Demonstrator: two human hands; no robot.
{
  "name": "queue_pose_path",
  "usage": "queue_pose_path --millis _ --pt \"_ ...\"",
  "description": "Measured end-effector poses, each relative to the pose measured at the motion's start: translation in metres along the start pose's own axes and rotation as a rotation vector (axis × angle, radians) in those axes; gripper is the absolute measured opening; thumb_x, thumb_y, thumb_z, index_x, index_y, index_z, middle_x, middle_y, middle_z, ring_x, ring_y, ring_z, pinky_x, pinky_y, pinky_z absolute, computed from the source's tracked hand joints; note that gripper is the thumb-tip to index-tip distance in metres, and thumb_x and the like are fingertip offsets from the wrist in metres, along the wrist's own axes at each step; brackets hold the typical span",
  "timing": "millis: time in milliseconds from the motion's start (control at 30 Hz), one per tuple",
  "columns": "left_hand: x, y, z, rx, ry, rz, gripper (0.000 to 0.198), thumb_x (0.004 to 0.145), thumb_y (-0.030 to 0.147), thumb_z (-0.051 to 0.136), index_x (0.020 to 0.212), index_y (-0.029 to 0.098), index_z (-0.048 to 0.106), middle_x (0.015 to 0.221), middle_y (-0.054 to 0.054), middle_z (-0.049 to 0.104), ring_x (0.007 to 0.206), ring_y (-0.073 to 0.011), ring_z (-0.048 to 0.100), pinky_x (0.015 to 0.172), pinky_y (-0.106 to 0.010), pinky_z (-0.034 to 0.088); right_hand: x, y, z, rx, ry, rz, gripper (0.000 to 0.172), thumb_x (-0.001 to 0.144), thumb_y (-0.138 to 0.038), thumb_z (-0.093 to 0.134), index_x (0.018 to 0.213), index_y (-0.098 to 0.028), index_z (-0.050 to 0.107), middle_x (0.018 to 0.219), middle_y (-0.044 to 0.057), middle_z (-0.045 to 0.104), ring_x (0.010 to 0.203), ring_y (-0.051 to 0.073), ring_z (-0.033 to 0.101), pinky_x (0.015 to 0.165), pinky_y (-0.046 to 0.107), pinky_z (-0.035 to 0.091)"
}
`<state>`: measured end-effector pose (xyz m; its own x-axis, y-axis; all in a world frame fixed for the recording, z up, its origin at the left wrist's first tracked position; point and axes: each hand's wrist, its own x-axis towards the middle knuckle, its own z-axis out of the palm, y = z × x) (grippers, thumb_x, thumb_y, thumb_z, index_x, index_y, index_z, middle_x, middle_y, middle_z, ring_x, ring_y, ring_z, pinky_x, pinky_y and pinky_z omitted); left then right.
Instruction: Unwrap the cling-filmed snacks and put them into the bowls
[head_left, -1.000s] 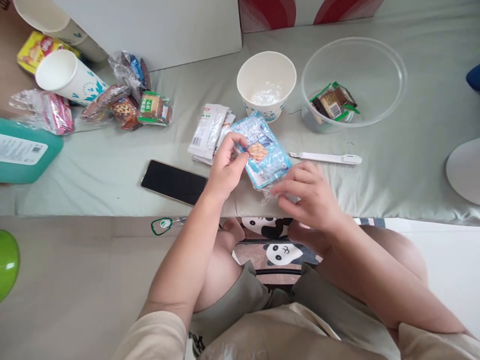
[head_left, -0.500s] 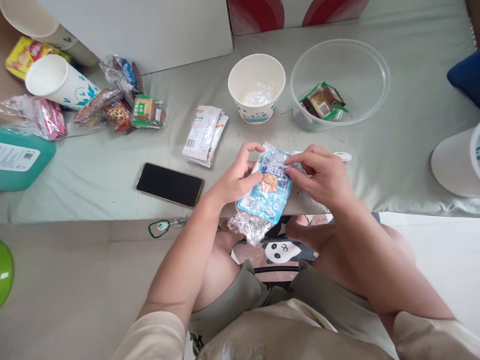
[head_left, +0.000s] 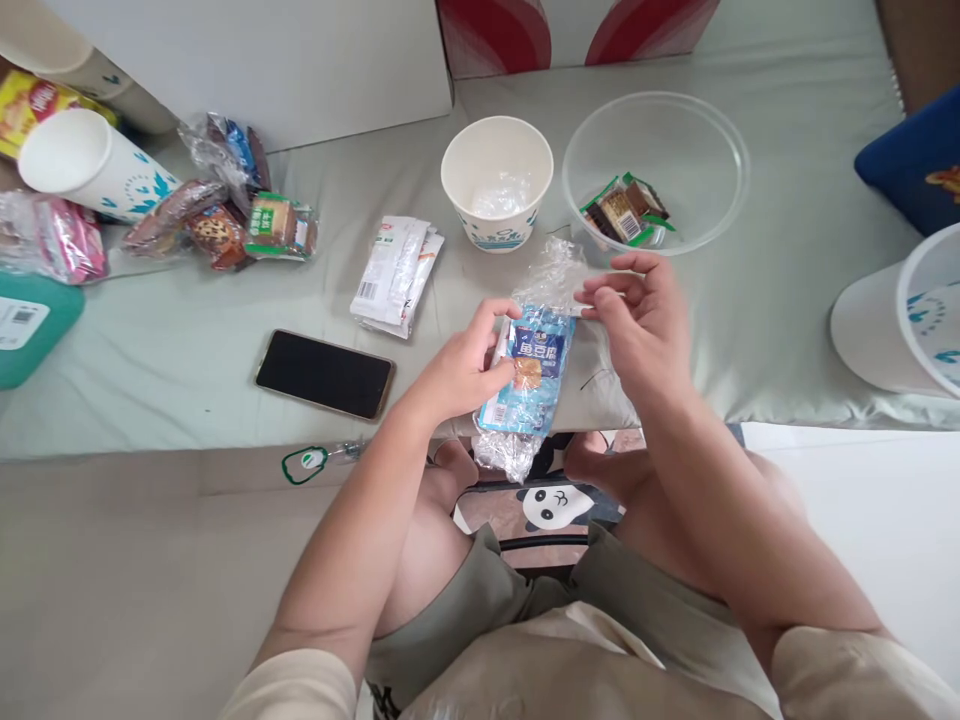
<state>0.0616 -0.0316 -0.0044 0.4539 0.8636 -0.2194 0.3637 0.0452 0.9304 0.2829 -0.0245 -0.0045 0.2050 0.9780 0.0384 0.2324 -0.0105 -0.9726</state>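
My left hand (head_left: 472,362) is closed on the left edge of a blue snack packet (head_left: 534,350), thumb on its printed front. Clear plastic wrap surrounds the packet. One crumpled end of the clear wrap (head_left: 556,275) sticks up above it, and another hangs below over the seat's front edge. My right hand (head_left: 641,315) hovers at the upper right of the packet, fingers stretched out and slightly apart. Its fingertips are close beside the upper wrap; whether they touch it is unclear. Beyond the packet stands a white paper bowl (head_left: 497,228) with crumpled clear film inside.
Right of the bowl, a clear plastic tub (head_left: 731,200) contains several small green-edged packs. White sachets (head_left: 394,275) and a phone (head_left: 325,373) lie to the left. Wrapped snacks (head_left: 281,228) and a tipped paper cup (head_left: 97,165) are farther left. A white bucket (head_left: 870,335) stands right.
My right hand has left the packet's right edge and moved up and right. The wrap's upper end now stretches up beyond the packet. My left hand keeps its hold. The view has shifted slightly.
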Motion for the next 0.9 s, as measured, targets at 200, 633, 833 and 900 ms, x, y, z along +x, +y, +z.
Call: queue_pose_path --millis 200,633,833,900 --pt "-0.001 0.005 0.003 0.127 0.046 -0.005 0.049 0.087 0.015 0.055 0.133 0.029 0.043 0.074 0.007 0.060 0.056 -0.0105 0.053 0.056 -0.025 0.038 -0.012 -0.008 -0.002 -0.319 -0.278 0.094 0.048 0.080 -0.036 0.071 0.122 -0.023 0.053 0.081 -0.001 0.068 0.063 0.015 0.061 0.067 0.034 0.051" --pt "-0.001 0.038 0.030 0.397 0.470 0.163 0.031 0.084 0.039 0.069 0.071 0.023 0.047 0.070 0.001 0.055 0.063 -0.0134 0.051 0.063 -0.031 0.041 -0.022 -0.014 0.004 0.094 -0.187 -0.156 0.028 0.100 -0.048 0.058 0.122 -0.032 0.052 0.103 0.002 0.061 0.071 0.012 0.067 0.064 0.032 0.061" --pt "-0.008 0.052 0.025 0.439 0.336 -0.082 0.025 0.081 0.032 0.065 0.065 0.023 0.049 0.058 0.003 0.051 0.055 -0.0139 0.045 0.058 -0.034 0.033 -0.021 -0.026 0.016 0.232 -0.399 -0.200 0.026 0.099 -0.046 0.060 0.119 -0.029 0.055 0.116 0.004 0.066 0.104 0.018 0.072 0.092 0.039 0.065" --pt "-0.008 0.045 0.016 0.412 0.342 -0.134 0.012 0.081 0.021 0.060 0.070 0.022 0.054 0.064 0.001 0.057 0.060 -0.0153 0.051 0.062 -0.034 0.038 -0.020 -0.023 0.015 0.197 -0.400 -0.205 0.020 0.098 -0.037 0.058 0.115 -0.027 0.056 0.114 0.005 0.067 0.102 0.018 0.071 0.092 0.039 0.063"
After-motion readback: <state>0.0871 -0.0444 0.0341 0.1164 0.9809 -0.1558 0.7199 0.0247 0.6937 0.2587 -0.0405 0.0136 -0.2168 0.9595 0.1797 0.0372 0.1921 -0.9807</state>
